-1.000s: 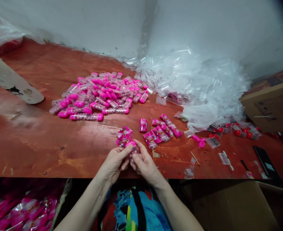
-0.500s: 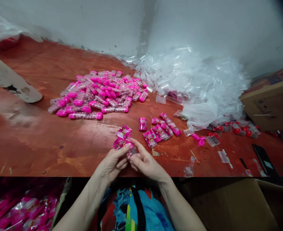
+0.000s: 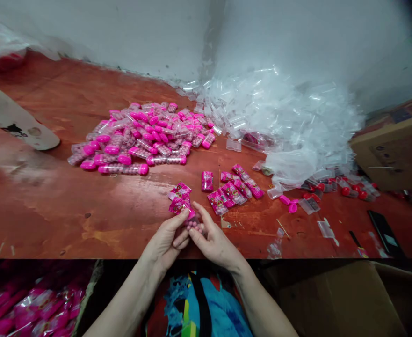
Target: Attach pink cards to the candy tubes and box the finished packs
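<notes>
Close to the table's front edge, a small clear container of pink candy balls (image 3: 193, 225) with a pink top is between both hands. My left hand (image 3: 167, 237) pinches it from the left, thumb at the pink end. My right hand (image 3: 215, 238) grips its right side with thumb and fingers. A printed pink wrapper (image 3: 179, 204) touches or overlaps the pink end; I cannot tell if it is attached. Just behind it lies another pink wrapper (image 3: 180, 189). Several filled pink candy packets (image 3: 231, 193) rest beyond my right hand, and a single pink packet (image 3: 207, 181) lies left of them.
A heap of pink-capped candy tubes (image 3: 146, 135) lies at the back left, near a pale bottle (image 3: 19, 117). Clear empty tubes (image 3: 279, 112) pile against the wall. A phone (image 3: 386, 232) and cardboard box (image 3: 395, 150) are at right. Below left are many pink packets (image 3: 40, 304).
The container has shifted slightly right between my hands and its pink balls show more. The wrapper at its pink end has moved a little right and up.
</notes>
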A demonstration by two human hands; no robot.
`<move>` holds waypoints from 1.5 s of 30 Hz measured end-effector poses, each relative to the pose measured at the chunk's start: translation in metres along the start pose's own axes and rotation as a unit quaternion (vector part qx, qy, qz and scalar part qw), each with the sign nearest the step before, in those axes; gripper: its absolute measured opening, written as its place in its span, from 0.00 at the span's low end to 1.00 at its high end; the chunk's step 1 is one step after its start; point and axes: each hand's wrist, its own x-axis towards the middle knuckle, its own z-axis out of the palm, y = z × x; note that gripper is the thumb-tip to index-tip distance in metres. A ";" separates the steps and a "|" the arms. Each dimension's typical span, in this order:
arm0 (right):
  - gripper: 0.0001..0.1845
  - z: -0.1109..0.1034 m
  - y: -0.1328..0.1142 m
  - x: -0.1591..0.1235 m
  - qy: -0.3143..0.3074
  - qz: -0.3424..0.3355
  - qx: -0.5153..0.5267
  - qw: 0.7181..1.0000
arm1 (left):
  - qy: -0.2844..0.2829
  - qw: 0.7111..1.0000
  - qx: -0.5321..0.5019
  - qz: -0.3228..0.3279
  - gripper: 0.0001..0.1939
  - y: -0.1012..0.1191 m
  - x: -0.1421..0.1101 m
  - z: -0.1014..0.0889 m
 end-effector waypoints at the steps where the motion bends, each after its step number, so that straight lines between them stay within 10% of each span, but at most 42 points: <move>1: 0.37 -0.001 0.002 0.000 -0.020 0.007 0.054 0.998 | 0.003 1.000 -0.010 0.005 0.15 -0.001 0.000 0.001; 6: 0.42 -0.001 0.009 -0.003 -0.072 0.018 0.172 0.982 | -0.042 0.997 0.047 0.034 0.14 0.001 -0.004 -0.005; 14: 0.36 0.004 0.003 0.000 0.016 -0.014 -0.124 0.992 | 0.021 0.991 0.128 0.031 0.19 -0.004 -0.004 0.003; 21: 0.38 0.002 0.015 0.003 -0.041 -0.012 0.102 0.994 | 0.046 0.983 0.168 0.061 0.21 -0.005 -0.012 0.005; 45: 0.31 0.005 0.022 0.002 0.007 0.033 0.156 0.987 | 0.020 0.966 0.237 0.097 0.17 -0.010 -0.009 -0.002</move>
